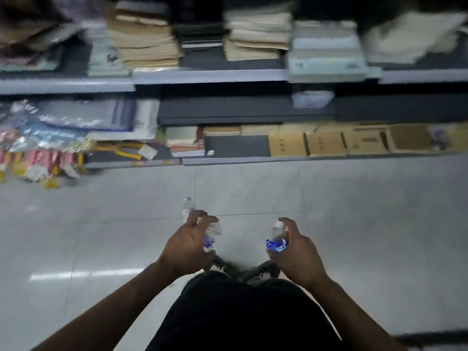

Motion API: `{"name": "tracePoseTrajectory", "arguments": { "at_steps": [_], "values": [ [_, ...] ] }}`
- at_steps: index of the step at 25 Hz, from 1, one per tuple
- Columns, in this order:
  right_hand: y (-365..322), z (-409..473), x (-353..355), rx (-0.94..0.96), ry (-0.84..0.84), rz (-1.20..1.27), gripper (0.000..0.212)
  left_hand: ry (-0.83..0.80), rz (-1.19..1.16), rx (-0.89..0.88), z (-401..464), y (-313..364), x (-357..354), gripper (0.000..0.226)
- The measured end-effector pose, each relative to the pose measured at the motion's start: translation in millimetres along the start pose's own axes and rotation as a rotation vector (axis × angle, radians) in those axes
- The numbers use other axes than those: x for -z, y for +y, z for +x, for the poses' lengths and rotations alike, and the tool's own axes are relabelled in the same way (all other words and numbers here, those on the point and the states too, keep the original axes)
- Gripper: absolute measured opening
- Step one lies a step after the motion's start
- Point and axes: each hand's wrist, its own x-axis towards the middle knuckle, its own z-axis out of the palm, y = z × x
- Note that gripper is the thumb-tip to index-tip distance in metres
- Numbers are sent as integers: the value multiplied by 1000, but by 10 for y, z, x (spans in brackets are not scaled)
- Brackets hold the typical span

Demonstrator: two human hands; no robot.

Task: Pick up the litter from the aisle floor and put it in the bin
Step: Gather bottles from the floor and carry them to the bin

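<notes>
Above the grey tiled floor [354,224], facing a run of shelves [210,76] stacked with folded cloth and cartons, the person holds a crushed clear bottle in each hand. The left hand [186,245] has its fingers curled loosely round the left bottle [211,235], thumb and forefinger partly spread; the right hand [295,252] is closed more firmly on the right bottle [277,239], whose white cap pokes out above the fingers. A third bottle [188,206] lies on the floor just beyond the left hand, apart from it. By my reading the gathering step is in hand: two pieces are collected, one remains. No bin is in view, so the next move calls for either tucking a bottle away to free fingers for the third, or carrying these off first. Both held bottles bear blue labels, but blur leaves the writing unreadable, as with the carton marks.
</notes>
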Motion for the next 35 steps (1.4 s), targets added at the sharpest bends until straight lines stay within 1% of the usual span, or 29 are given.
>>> {"name": "tracePoseTrajectory", "arguments": {
  "at_steps": [5,8,10,13,15,21,25,27,31,35],
  "values": [
    [975,-427,501,-140,198,192,68,-167,142,-199,692,1113,-344,68],
    [1445,-698,709,-243,361,337,70,-256,185,-337,1006,1769,-633,66],
    [1641,-880,763,-312,435,403,70,-320,184,-415,1132,2124,-787,68],
    [1823,-1119,723,-438,549,523,68,-436,203,-575,1281,2554,-951,70],
    [1827,-1210,683,-536,623,577,70,-490,223,-664,1399,2758,-1004,69],
    [1642,-1342,394,-809,832,767,76,-648,309,-825,1754,3174,-1102,68],
    [1593,-1507,212,-928,916,852,75,-719,343,-910,1821,3506,-1252,59],
    [1682,-1639,170,-979,969,879,75,-748,352,-938,1783,3755,-1409,56],
    [2078,-1848,210,-1018,1028,939,71,-771,426,-977,1663,4241,-1858,59],
    [2615,-1919,462,-985,991,984,70,-788,456,-929,1571,4575,-2233,57]
  ]
}}
